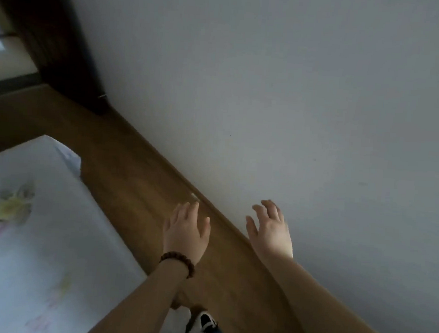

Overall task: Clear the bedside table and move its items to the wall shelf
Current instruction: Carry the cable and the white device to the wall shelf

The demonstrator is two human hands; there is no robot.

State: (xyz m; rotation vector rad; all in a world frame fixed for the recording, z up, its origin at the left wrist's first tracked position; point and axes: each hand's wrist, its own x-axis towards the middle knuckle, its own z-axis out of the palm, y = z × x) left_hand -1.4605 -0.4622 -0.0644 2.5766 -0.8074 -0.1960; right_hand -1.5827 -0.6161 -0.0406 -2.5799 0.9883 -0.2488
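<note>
Between the bed (pixel 39 231) and the plain wall (pixel 296 93), in the head view, both forearms reach forward over a strip of wooden floor (pixel 124 175). The left hand (pixel 186 231) is spread wide, fingers straight and apart, and holds nothing; a beaded bracelet (pixel 178 262) sits on its wrist. The right hand (pixel 270 229) is likewise spread, fingers loosely extended near the wall, and holds nothing. Neither hand touches any surface.

Both hands being empty and raised suggests a transit phase: the person is probably walking along the wall, arms out for balance or readiness. A shoe (pixel 206 321) shows at the lower edge. A dark door frame (pixel 65 51) stands at the far end of the floor strip.

Neither the bedside worktop, its items nor the wall shelf appears in this view, so their positions cannot be told.
</note>
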